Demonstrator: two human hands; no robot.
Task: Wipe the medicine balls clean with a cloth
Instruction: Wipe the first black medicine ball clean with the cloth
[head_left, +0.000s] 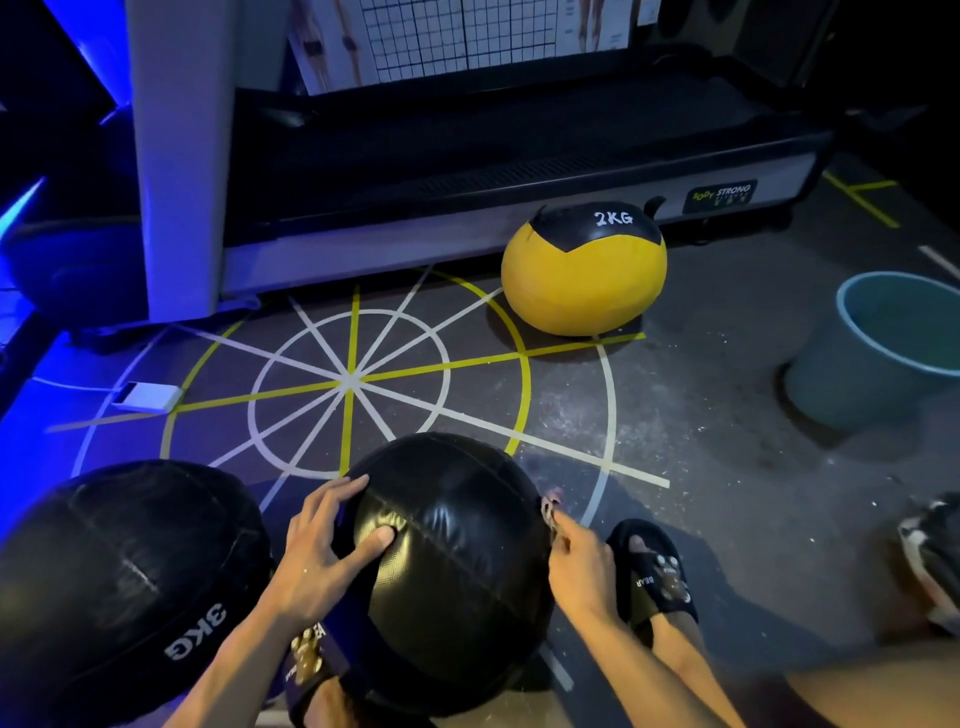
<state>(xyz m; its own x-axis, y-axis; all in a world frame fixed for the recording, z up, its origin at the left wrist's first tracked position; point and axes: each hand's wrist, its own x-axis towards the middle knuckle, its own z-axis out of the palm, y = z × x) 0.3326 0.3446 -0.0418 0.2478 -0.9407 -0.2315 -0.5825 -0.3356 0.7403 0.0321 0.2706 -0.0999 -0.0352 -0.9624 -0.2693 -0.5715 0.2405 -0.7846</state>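
Left hand (322, 551) splayed on black ball (457, 561) (thumb pressing)

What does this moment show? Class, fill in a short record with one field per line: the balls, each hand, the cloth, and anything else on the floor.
balls: black ball in front; 3KG black ball at left; yellow 2KG ball farther off
left hand: pressing on the black ball, fingers spread
right hand: pinching the cloth at the ball's right side
cloth: mostly hidden
other: blue bucket at right
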